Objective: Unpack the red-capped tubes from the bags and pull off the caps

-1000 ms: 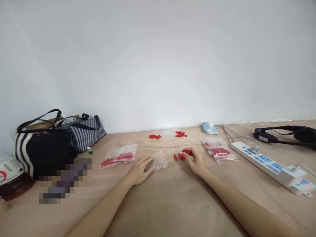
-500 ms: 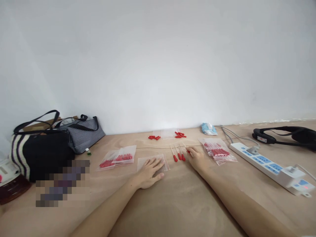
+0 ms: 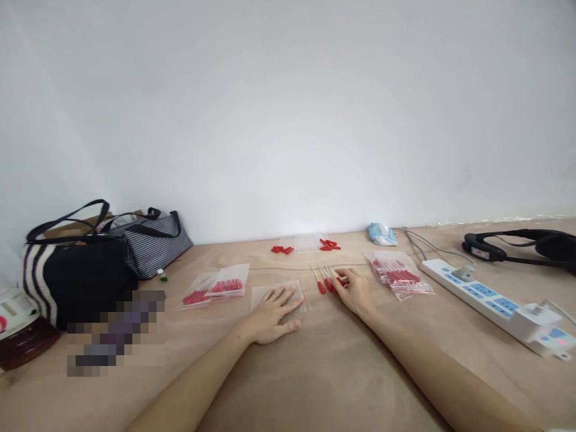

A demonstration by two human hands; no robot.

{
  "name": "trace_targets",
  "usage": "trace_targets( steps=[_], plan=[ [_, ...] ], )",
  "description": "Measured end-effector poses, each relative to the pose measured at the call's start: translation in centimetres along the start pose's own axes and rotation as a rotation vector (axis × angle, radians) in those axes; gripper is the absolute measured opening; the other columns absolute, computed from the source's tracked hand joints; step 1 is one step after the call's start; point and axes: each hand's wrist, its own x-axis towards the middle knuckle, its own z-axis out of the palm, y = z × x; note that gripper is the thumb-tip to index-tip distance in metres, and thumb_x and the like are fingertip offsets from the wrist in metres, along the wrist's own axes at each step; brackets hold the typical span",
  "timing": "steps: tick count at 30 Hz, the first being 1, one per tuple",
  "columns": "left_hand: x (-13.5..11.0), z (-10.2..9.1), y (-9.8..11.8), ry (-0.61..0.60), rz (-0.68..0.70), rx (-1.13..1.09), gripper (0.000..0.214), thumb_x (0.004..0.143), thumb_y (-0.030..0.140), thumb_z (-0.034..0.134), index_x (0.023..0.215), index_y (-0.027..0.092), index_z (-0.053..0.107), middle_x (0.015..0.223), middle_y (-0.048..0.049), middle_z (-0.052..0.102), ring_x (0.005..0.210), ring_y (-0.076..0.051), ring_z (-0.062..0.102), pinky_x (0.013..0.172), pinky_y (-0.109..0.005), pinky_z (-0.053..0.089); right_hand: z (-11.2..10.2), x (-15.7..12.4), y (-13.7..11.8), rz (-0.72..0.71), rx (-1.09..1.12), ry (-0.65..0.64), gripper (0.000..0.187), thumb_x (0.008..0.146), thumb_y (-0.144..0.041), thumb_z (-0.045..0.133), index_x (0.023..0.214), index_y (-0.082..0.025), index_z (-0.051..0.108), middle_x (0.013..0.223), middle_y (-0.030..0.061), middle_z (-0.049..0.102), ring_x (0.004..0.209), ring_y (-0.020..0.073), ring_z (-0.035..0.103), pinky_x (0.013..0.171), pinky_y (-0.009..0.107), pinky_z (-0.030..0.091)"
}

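Note:
My left hand (image 3: 275,318) lies flat with its fingers spread on a clear zip-lock bag (image 3: 260,294). To its right, several droppers (image 3: 321,287) with thin clear stems and red bulbs lie side by side, stems pointing to the wall. My right hand (image 3: 355,292) is over the right end of this row, fingers bent and closed on a dropper whose red bulb shows by the fingertips. The palm hides part of the row. Bags of red-bulbed droppers lie to the left (image 3: 229,285) and to the right (image 3: 398,273).
By the wall are loose red bulbs (image 3: 282,249), more red bulbs (image 3: 330,245) and a patch of clear tubes (image 3: 307,243). A blue tissue pack (image 3: 382,234), a power strip (image 3: 486,297) and a black headset (image 3: 504,249) are right; bags (image 3: 90,276) stand left.
My right hand has moved slightly left and down with the dropper, bringing it beside the others in the row. My left hand stays on the zip-lock bag.

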Motion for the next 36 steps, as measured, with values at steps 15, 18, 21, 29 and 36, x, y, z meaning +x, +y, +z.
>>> trace_targets(
  steps=[15, 18, 21, 29, 36],
  plan=[
    [-0.5, 1.0, 0.2, 0.315, 0.010, 0.020, 0.047, 0.083, 0.048, 0.037, 0.125, 0.028, 0.041, 0.133, -0.0059, 0.039, 0.124, -0.024, 0.031, 0.104, -0.046, 0.019, -3.0, 0.4, 0.6, 0.143, 0.188, -0.382, 0.038, 0.061, -0.017, 0.057, 0.099, -0.015, 0.057, 0.086, 0.0039, 0.065, 0.076, 0.0157, 0.060, 0.069, 0.027, 0.048],
    [-0.6, 0.8, 0.2, 0.258, 0.004, -0.033, 0.047, 0.084, 0.049, 0.036, 0.126, 0.030, 0.040, 0.133, -0.0055, 0.039, 0.123, -0.025, 0.033, 0.102, -0.045, 0.025, -3.3, 0.4, 0.9, 0.079, 0.174, -0.457, 0.041, 0.062, -0.020, 0.059, 0.103, -0.016, 0.056, 0.084, 0.0023, 0.063, 0.078, 0.0156, 0.059, 0.072, 0.029, 0.047],
    [-0.6, 0.6, 0.1, 0.186, -0.002, -0.074, 0.047, 0.083, 0.051, 0.036, 0.125, 0.031, 0.041, 0.137, -0.0046, 0.034, 0.125, -0.026, 0.029, 0.102, -0.046, 0.025, -3.1, 0.5, 1.0, 0.036, 0.182, -0.435, 0.030, 0.066, -0.024, 0.057, 0.095, -0.017, 0.060, 0.087, 0.0031, 0.060, 0.076, 0.0149, 0.058, 0.070, 0.028, 0.047],
    [-0.7, 0.0, 0.0, 0.106, 0.015, -0.086, 0.048, 0.083, 0.054, 0.033, 0.128, 0.035, 0.035, 0.140, -0.0031, 0.028, 0.128, -0.025, 0.024, 0.104, -0.047, 0.019, -2.5, 0.1, 0.0, -0.190, 0.016, -0.397, 0.024, 0.072, -0.019, 0.053, 0.093, -0.020, 0.063, 0.092, 0.0042, 0.054, 0.072, 0.0124, 0.053, 0.069, 0.026, 0.045],
    [-0.7, -0.2, 0.1, 0.096, 0.014, -0.075, 0.049, 0.083, 0.055, 0.032, 0.128, 0.036, 0.034, 0.140, -0.0029, 0.028, 0.128, -0.025, 0.024, 0.104, -0.046, 0.019, -2.4, -0.3, -0.6, -0.252, -0.146, -0.396, 0.021, 0.075, -0.025, 0.052, 0.093, -0.025, 0.064, 0.093, 0.0025, 0.055, 0.075, 0.0128, 0.055, 0.070, 0.026, 0.043]
  ],
)
